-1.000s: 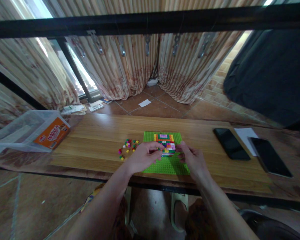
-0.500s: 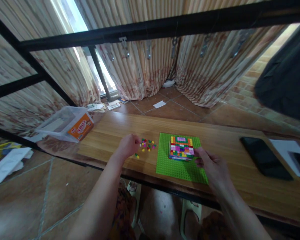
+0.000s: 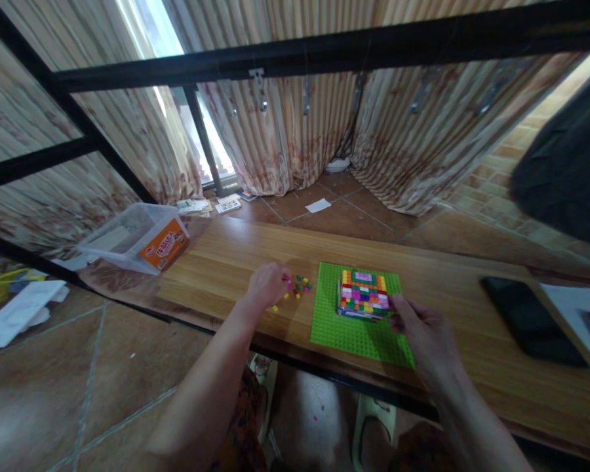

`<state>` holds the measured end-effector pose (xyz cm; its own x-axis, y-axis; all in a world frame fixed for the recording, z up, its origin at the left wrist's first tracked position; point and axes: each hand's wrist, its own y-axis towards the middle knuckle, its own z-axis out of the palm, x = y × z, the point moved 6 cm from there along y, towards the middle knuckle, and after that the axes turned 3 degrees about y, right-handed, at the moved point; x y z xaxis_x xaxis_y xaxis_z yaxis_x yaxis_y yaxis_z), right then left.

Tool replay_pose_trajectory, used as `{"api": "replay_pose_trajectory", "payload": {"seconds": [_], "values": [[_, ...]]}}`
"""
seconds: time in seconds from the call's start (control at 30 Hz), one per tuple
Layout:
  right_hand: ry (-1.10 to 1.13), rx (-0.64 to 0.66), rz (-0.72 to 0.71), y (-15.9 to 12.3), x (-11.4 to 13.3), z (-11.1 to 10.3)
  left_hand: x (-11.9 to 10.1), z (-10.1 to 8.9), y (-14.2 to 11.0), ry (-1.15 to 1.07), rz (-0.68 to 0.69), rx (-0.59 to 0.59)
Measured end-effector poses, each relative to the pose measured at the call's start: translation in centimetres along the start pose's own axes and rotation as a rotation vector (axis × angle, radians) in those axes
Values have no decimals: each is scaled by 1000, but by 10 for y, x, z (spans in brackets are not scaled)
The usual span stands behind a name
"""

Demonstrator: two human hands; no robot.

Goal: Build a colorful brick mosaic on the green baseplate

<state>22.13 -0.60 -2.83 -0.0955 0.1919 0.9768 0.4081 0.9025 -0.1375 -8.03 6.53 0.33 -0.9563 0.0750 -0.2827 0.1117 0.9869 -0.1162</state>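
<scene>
A green baseplate lies on the wooden table. On it stands a square block of many-coloured small bricks. My right hand rests on the plate, its fingers curled against the block's right side. Left of the plate lies a scatter of several loose coloured bricks. My left hand is over the left edge of that scatter, fingers pinched together on a small brick I cannot make out.
A clear plastic box with an orange label sits at the table's left end. A black phone and a white sheet lie at the right. A black metal frame crosses overhead. Curtains hang behind.
My left hand left the brick block and went to the loose bricks on the left. The view swung left. My right hand stayed by the block.
</scene>
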Motion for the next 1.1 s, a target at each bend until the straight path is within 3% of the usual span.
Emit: {"api": "replay_pose_trajectory", "payload": {"seconds": [0.3,0.47,0.6,0.7,0.83,0.97,1.1], "values": [[-2,-8,-5,-1,1,0,0,4,3,-24,6,10],[3,0,-14,0,0,1,1,-2,5,-98,17,-55],[11,3,-20,0,1,3,-7,-11,3,-226,103,-117],[25,-4,-5,-1,4,5,-26,-15,-5,-378,228,-156],[45,-15,0,-2,8,7,-69,-13,-27,-521,442,-181],[57,-2,-24,-2,12,9,-111,-4,-46,-513,609,-217],[36,27,-47,-2,11,11,-135,6,-49,-413,675,-304]]}}
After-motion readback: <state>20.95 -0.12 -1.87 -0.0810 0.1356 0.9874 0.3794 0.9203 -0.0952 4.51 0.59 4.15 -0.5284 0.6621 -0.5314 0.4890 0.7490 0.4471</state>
